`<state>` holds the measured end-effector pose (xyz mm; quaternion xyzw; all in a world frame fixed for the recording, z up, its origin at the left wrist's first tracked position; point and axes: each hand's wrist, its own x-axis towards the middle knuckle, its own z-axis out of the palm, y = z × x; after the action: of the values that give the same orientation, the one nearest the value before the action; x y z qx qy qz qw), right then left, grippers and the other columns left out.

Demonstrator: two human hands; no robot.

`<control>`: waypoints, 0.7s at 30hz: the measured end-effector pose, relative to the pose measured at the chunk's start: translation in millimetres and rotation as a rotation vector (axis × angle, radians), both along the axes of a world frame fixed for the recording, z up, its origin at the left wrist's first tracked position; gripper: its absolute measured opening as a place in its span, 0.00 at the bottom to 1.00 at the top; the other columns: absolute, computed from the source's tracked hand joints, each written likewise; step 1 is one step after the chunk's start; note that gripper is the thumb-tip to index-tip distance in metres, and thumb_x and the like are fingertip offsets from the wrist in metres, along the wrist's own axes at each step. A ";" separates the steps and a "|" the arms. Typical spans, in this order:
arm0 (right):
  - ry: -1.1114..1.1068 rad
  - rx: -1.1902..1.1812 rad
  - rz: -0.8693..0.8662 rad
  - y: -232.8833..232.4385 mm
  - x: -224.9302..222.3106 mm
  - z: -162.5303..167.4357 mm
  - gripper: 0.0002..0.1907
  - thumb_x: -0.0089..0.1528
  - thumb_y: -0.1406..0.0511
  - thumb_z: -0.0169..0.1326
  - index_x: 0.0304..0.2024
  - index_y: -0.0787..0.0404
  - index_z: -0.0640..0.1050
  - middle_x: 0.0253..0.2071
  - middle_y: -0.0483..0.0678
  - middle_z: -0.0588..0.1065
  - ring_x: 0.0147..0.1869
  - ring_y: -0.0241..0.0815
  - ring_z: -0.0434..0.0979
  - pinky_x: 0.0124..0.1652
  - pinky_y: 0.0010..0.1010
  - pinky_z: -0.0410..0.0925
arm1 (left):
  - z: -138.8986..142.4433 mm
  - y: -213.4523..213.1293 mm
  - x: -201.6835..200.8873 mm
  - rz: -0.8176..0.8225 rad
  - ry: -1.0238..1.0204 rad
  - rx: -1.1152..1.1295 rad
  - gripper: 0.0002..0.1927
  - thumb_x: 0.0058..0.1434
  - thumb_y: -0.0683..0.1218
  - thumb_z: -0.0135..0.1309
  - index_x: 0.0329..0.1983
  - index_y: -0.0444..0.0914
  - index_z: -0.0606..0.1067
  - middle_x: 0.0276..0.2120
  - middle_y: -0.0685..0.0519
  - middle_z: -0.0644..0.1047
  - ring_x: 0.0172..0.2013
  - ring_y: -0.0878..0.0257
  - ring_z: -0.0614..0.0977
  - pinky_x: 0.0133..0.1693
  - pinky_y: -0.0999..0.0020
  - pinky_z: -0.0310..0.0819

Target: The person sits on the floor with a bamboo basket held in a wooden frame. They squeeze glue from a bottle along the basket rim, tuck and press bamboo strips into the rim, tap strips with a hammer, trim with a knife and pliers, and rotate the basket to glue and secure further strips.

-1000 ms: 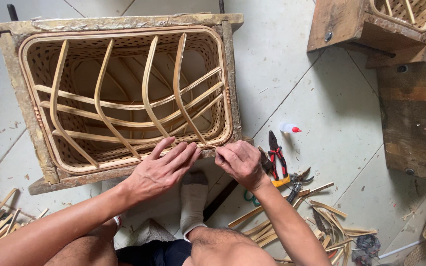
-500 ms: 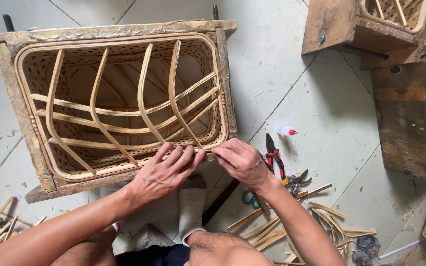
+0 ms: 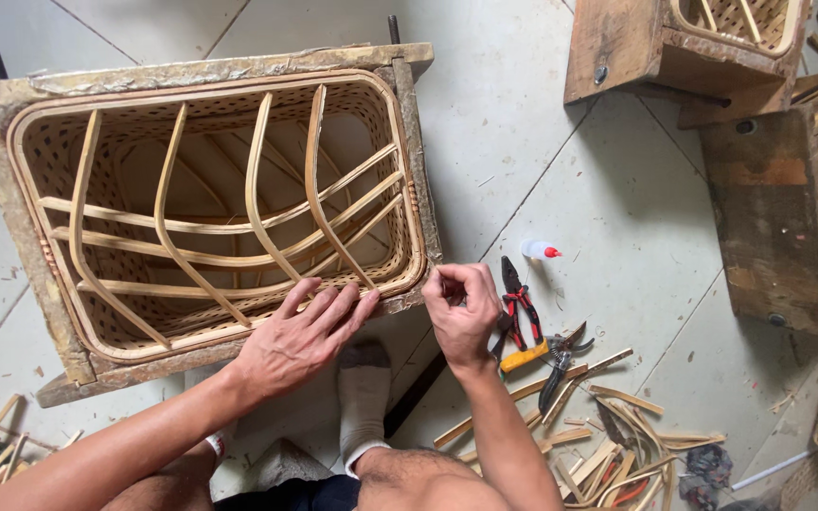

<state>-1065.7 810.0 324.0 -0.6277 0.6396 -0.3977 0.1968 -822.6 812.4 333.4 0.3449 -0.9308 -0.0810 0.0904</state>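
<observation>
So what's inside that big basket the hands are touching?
Inside the woven basket you can see bent bamboo strips crossing each other, and the patterned weave behind them. The left hand covers part of the near rim; the right hand pinches its corner.

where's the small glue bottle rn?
Head view, right of centre: the glue bottle lies on the floor tiles, just above the red-handled pliers and right of the basket frame.
</observation>
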 end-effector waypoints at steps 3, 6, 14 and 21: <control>-0.035 0.044 0.011 -4.6 -2.9 -4.4 0.06 0.61 0.74 0.63 0.39 0.65 0.79 0.36 0.45 0.74 0.30 0.29 0.70 0.28 0.22 0.66 | -1.7 0.4 1.0 0.013 0.008 0.007 0.38 0.58 0.46 0.48 0.74 0.36 0.57 0.57 0.45 0.73 0.54 0.56 0.76 0.61 0.54 0.62; -0.079 0.091 0.051 -10.2 -10.5 -1.2 0.05 0.62 0.74 0.62 0.40 0.65 0.79 0.37 0.46 0.74 0.30 0.31 0.70 0.28 0.23 0.66 | -6.1 -0.2 2.4 0.029 0.039 0.034 0.37 0.60 0.45 0.49 0.73 0.34 0.59 0.56 0.46 0.73 0.54 0.56 0.76 0.61 0.53 0.62; 0.231 -0.188 0.455 -15.2 -15.0 14.9 0.14 0.57 0.73 0.65 0.43 0.61 0.77 0.38 0.47 0.75 0.37 0.43 0.79 0.36 0.32 0.74 | -13.1 1.7 6.0 0.022 0.086 0.123 0.36 0.58 0.44 0.51 0.72 0.37 0.61 0.52 0.49 0.74 0.53 0.57 0.75 0.62 0.51 0.60; 0.283 -0.199 0.685 -25.7 -20.1 19.0 0.16 0.54 0.73 0.67 0.43 0.63 0.76 0.38 0.47 0.74 0.36 0.45 0.77 0.35 0.34 0.73 | -8.4 12.5 19.5 0.047 0.150 0.012 0.34 0.60 0.46 0.50 0.71 0.36 0.62 0.64 0.46 0.71 0.64 0.54 0.71 0.66 0.46 0.55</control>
<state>-1085.8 784.4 342.9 -0.8698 0.3718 -0.2784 0.1661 -803.0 824.9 325.0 0.3599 -0.9126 -0.1101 0.1598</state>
